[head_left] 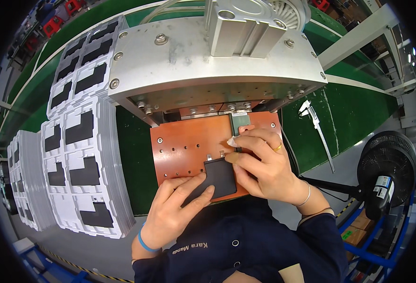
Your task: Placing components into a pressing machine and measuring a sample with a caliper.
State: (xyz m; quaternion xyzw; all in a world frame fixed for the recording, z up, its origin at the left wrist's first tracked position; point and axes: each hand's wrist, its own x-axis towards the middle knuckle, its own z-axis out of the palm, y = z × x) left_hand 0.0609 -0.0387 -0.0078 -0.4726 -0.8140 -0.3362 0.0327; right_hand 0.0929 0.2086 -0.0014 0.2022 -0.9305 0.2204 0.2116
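Note:
A flat black pouch cell (pixel 221 179) with two short metal tabs on its far edge lies tilted over the near part of the orange plate (pixel 179 137). My left hand (pixel 177 203) grips its left side, thumb and fingers pressed on it. At the cell's far right corner, beside one tab, the fingers of my right hand (pixel 264 165) are closed on the edge. A small white scrap or cover (pixel 231 141) shows at a right fingertip; which it is I cannot tell. Just beyond, a green strip (pixel 238 123) lies on the plate, partly hidden by my right hand.
A metal press frame (pixel 189 61) with a cylinder block (pixel 243 33) stands over the plate's far side. Stacked white trays (pixel 71 198) holding black L-shaped pieces rise at left. A caliper (pixel 319 127) lies on the green bench at right, near a black fan (pixel 382 174).

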